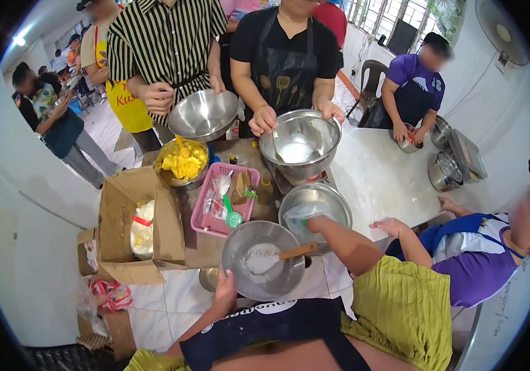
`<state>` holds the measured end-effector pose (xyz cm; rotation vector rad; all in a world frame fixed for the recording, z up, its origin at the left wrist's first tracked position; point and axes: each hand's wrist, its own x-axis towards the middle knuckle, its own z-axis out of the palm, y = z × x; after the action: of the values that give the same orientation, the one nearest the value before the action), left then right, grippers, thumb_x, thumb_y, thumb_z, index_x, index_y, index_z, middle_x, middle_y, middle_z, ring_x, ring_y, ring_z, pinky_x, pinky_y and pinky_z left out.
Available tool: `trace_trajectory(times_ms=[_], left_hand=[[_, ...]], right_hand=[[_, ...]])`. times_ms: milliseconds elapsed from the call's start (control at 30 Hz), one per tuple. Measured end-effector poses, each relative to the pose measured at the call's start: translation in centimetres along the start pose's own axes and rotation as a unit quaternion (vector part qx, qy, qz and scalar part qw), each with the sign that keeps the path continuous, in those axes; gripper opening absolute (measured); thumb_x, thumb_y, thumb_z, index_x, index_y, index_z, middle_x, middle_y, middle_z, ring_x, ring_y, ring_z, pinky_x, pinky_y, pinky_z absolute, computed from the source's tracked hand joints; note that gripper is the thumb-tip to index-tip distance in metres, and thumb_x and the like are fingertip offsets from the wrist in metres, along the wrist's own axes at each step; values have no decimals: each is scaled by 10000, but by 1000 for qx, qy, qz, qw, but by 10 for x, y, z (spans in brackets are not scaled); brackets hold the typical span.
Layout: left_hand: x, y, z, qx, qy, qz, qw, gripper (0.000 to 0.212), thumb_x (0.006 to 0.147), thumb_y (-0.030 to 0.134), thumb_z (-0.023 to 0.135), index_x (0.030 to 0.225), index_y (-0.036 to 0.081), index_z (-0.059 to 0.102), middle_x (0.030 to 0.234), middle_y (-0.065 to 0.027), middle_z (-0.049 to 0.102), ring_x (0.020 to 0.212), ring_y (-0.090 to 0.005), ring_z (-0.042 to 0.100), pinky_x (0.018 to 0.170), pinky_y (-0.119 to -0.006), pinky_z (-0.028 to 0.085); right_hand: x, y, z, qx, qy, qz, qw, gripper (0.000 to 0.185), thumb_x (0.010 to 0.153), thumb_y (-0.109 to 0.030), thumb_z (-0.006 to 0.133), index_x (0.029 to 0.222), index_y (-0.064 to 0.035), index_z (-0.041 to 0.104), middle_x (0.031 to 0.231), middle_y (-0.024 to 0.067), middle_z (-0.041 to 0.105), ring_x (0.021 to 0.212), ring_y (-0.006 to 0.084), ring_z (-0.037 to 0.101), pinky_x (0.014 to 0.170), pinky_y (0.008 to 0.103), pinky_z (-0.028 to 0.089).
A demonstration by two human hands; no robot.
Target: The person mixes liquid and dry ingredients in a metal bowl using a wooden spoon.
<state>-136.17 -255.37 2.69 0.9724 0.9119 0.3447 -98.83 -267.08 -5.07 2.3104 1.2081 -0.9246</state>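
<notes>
My left hand (226,288) grips the near-left rim of a steel mixing bowl (265,232). White powder (261,262) lies in its bottom, and a wooden-handled utensil (300,250) rests in the powder with its handle over the right rim. Beyond and to the right, my right hand (316,224) reaches into a clear plastic bag (300,214) inside a second steel bowl (339,204). A bit of green shows through the plastic at my fingers, which are mostly hidden, so I cannot tell their grip.
A pink plastic basket (198,218) holds packets and a green measuring scoop (234,219). Left are an open cardboard box (121,222) and a bowl of yellow mixture (181,167). Opposite, a person steadies a steel bowl (302,125); another holds one (204,113). One person leans in at right.
</notes>
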Motion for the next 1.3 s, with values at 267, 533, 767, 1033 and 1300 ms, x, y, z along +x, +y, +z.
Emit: trace_trajectory(times_ms=[267,533,767,1033,1300], left_hand=[[-5,1,4,36,5,-4,999,466,993,258,323,1421,135,185,1321,-143,412,1138,-248,459,935,-373,405],[10,-7,10,0,26,-20,999,439,982,348,337,1370,160,256,1283,-124,437,1117,-300,483,872,-482,455],[10,-15,-10,-2,-6,-28,1000,463,975,380,341,1377,181,228,1296,-120,416,1115,-327,495,832,-534,479],[5,-14,-28,-34,7,19,999,455,975,364,350,1370,174,228,1306,-118,405,1133,-323,483,840,-526,482],[5,5,-16,-24,-27,38,999,445,977,363,349,1349,140,254,1283,-115,432,1123,-293,495,863,-476,471]], right_hand=[[-2,16,13,107,-37,-28,993,230,803,-175,549,933,-29,671,820,104,618,714,210,558,610,377,435],[-25,20,0,592,-21,119,797,192,800,-187,600,840,-11,663,703,104,582,477,177,449,433,357,368],[-59,52,7,682,61,124,718,183,792,-138,594,934,-37,650,687,59,553,461,115,428,397,304,317],[-125,57,-23,749,92,40,655,158,808,-77,542,958,-55,588,705,24,548,445,68,386,361,209,287],[-196,84,-28,807,85,-2,584,252,879,-111,527,1115,-25,533,745,43,549,455,64,363,380,198,262]])
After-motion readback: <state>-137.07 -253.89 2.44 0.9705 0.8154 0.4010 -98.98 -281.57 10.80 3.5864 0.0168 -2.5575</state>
